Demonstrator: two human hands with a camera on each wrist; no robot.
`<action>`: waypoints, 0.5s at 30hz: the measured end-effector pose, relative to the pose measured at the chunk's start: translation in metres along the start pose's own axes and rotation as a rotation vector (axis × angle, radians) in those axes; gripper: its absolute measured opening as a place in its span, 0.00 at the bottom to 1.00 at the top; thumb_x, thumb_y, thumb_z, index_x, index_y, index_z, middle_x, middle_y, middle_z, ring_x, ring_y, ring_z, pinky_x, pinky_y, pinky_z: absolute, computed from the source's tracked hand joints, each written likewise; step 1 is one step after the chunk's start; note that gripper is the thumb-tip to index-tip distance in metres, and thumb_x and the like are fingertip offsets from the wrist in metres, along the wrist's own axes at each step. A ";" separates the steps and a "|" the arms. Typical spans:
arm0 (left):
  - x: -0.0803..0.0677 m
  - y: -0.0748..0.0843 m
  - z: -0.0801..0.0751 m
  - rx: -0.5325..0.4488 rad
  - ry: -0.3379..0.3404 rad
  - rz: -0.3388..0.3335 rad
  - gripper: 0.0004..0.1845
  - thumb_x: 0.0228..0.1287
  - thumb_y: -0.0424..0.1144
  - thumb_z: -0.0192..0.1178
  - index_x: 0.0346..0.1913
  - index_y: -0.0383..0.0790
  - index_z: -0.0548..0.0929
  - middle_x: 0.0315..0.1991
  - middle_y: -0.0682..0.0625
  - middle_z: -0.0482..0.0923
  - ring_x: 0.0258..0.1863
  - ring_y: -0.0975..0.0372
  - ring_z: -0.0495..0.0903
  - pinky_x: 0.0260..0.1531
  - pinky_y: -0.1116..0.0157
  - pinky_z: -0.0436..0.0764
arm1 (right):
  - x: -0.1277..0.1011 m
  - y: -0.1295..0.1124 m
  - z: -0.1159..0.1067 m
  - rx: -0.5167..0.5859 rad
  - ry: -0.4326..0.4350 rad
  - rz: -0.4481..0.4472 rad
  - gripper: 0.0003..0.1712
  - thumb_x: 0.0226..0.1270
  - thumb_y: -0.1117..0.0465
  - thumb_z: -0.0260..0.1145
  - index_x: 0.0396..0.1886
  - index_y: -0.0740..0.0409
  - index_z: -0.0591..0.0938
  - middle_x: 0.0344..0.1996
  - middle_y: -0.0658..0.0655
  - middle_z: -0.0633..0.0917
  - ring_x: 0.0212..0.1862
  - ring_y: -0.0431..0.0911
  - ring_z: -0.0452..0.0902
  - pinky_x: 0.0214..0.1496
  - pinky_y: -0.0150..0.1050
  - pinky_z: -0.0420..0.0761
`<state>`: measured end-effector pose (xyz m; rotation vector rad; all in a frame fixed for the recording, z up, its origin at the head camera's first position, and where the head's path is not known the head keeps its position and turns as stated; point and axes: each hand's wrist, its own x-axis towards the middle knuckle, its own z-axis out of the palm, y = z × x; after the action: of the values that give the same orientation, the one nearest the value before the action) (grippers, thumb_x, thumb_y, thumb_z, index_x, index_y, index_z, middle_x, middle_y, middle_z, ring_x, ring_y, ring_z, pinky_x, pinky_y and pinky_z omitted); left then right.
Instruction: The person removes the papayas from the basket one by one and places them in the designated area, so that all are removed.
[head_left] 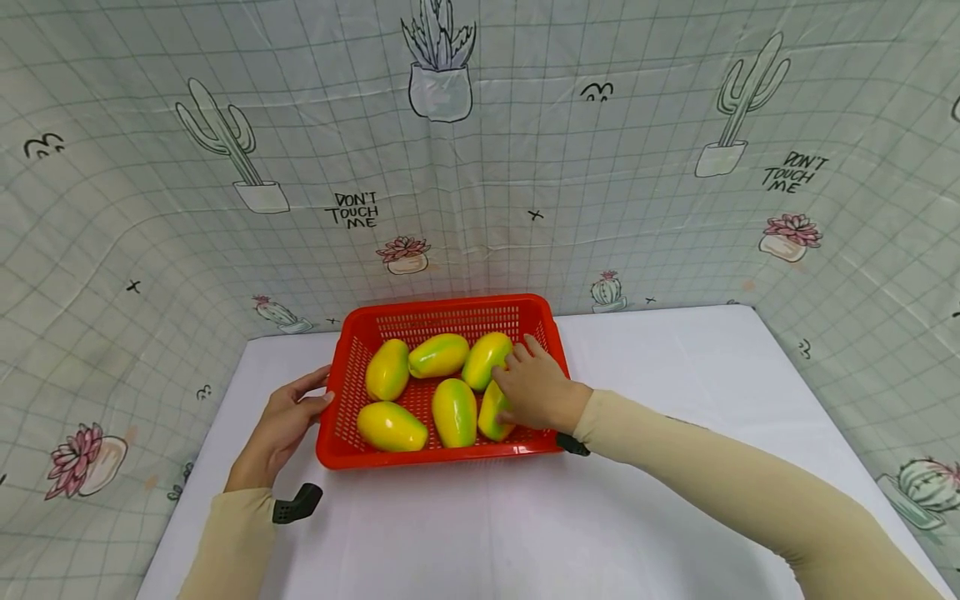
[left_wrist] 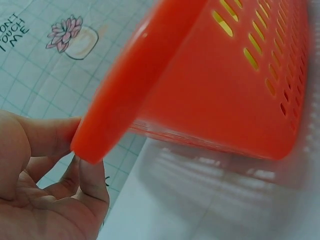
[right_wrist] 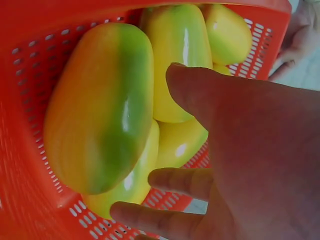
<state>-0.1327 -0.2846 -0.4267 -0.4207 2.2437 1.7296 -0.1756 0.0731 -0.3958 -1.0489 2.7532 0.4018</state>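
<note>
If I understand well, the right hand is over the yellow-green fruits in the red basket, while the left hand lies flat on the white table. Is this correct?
No: the left hand is not flat on the table; it grips the red basket's rim, as the left wrist view shows. The rest stands.

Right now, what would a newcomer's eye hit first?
The red basket on the white table, with six glossy yellow-green fruits inside. The left hand pinches the basket's left rim; the right hand is over fruits at its right end. Behind hangs cactus-print cloth.
</note>
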 end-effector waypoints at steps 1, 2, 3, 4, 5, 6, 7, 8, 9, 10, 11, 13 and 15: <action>0.000 0.000 0.000 -0.001 0.000 -0.001 0.33 0.83 0.33 0.51 0.85 0.41 0.56 0.80 0.35 0.56 0.51 0.64 0.77 0.51 0.76 0.81 | 0.001 -0.001 0.001 -0.009 -0.007 0.003 0.41 0.68 0.33 0.70 0.68 0.57 0.81 0.61 0.63 0.84 0.68 0.60 0.73 0.80 0.60 0.63; 0.000 -0.001 0.000 -0.001 -0.002 0.001 0.33 0.83 0.34 0.51 0.85 0.41 0.56 0.80 0.35 0.56 0.52 0.64 0.77 0.52 0.75 0.81 | 0.002 -0.002 0.001 -0.014 -0.013 0.006 0.41 0.68 0.33 0.70 0.68 0.57 0.81 0.61 0.62 0.85 0.68 0.60 0.73 0.80 0.60 0.63; 0.000 -0.001 0.000 -0.001 -0.003 0.003 0.33 0.83 0.34 0.51 0.85 0.41 0.56 0.80 0.34 0.56 0.53 0.63 0.77 0.52 0.75 0.81 | 0.002 -0.002 0.002 -0.019 -0.022 0.009 0.41 0.68 0.32 0.70 0.68 0.57 0.81 0.61 0.62 0.85 0.68 0.59 0.73 0.80 0.59 0.63; 0.000 -0.001 0.000 -0.002 -0.005 0.003 0.33 0.83 0.34 0.51 0.85 0.41 0.56 0.80 0.34 0.56 0.53 0.63 0.77 0.52 0.75 0.81 | 0.003 -0.003 0.002 -0.022 -0.029 0.012 0.41 0.68 0.32 0.69 0.68 0.56 0.81 0.61 0.62 0.85 0.68 0.59 0.73 0.80 0.59 0.62; 0.001 -0.002 0.000 -0.002 -0.005 0.004 0.33 0.83 0.34 0.51 0.85 0.41 0.56 0.80 0.34 0.56 0.54 0.62 0.77 0.52 0.75 0.81 | 0.003 -0.003 0.002 -0.026 -0.032 0.013 0.40 0.68 0.32 0.70 0.67 0.56 0.81 0.60 0.62 0.85 0.68 0.59 0.74 0.80 0.59 0.62; 0.001 -0.002 0.000 -0.003 -0.006 0.004 0.33 0.83 0.34 0.51 0.85 0.41 0.56 0.80 0.35 0.56 0.54 0.62 0.76 0.52 0.75 0.81 | 0.004 -0.003 0.003 -0.030 -0.036 0.014 0.40 0.68 0.32 0.70 0.67 0.56 0.82 0.60 0.61 0.86 0.68 0.59 0.74 0.81 0.60 0.62; 0.001 -0.002 0.000 -0.003 -0.006 0.006 0.33 0.83 0.34 0.51 0.85 0.41 0.56 0.80 0.35 0.56 0.54 0.62 0.76 0.52 0.76 0.81 | 0.004 -0.004 0.002 -0.034 -0.040 0.017 0.40 0.68 0.32 0.69 0.67 0.55 0.82 0.60 0.61 0.86 0.68 0.59 0.74 0.81 0.60 0.61; 0.001 -0.002 0.000 -0.004 -0.005 0.007 0.33 0.83 0.34 0.51 0.85 0.41 0.56 0.80 0.35 0.56 0.53 0.63 0.77 0.51 0.76 0.81 | 0.005 -0.004 0.002 -0.034 -0.042 0.020 0.40 0.67 0.31 0.69 0.66 0.55 0.82 0.60 0.61 0.86 0.68 0.58 0.74 0.81 0.60 0.60; 0.002 -0.002 0.000 -0.004 -0.004 0.007 0.33 0.83 0.34 0.51 0.85 0.41 0.56 0.80 0.35 0.56 0.52 0.64 0.77 0.51 0.77 0.81 | 0.005 -0.005 0.002 -0.036 -0.046 0.022 0.40 0.67 0.31 0.69 0.66 0.55 0.82 0.60 0.61 0.86 0.69 0.58 0.74 0.82 0.60 0.59; 0.002 -0.003 -0.001 -0.005 -0.003 0.009 0.33 0.83 0.34 0.51 0.85 0.41 0.56 0.80 0.35 0.56 0.51 0.65 0.77 0.50 0.77 0.81 | 0.005 -0.005 0.002 -0.039 -0.047 0.023 0.40 0.67 0.31 0.70 0.66 0.55 0.82 0.60 0.61 0.86 0.68 0.58 0.75 0.82 0.60 0.59; 0.003 -0.003 -0.001 -0.006 -0.002 0.010 0.34 0.83 0.34 0.52 0.85 0.41 0.56 0.80 0.35 0.56 0.50 0.66 0.77 0.49 0.77 0.81 | 0.006 -0.006 0.002 -0.044 -0.050 0.023 0.40 0.67 0.31 0.70 0.66 0.55 0.82 0.60 0.61 0.86 0.68 0.58 0.75 0.82 0.60 0.59; 0.003 -0.003 -0.001 -0.007 -0.001 0.011 0.34 0.83 0.34 0.52 0.85 0.41 0.56 0.80 0.34 0.56 0.48 0.68 0.78 0.48 0.77 0.81 | 0.007 -0.007 0.001 -0.049 -0.055 0.021 0.41 0.66 0.31 0.70 0.66 0.55 0.82 0.60 0.61 0.86 0.68 0.58 0.75 0.81 0.59 0.60; 0.004 -0.004 -0.002 -0.006 0.000 0.012 0.34 0.83 0.34 0.52 0.85 0.41 0.55 0.80 0.34 0.55 0.47 0.69 0.78 0.47 0.77 0.81 | 0.008 -0.007 0.001 -0.044 -0.064 0.014 0.41 0.66 0.31 0.70 0.67 0.55 0.82 0.60 0.61 0.86 0.68 0.58 0.75 0.81 0.59 0.61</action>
<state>-0.1347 -0.2881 -0.4313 -0.4093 2.2460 1.7429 -0.1766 0.0630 -0.4005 -1.0088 2.7087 0.4915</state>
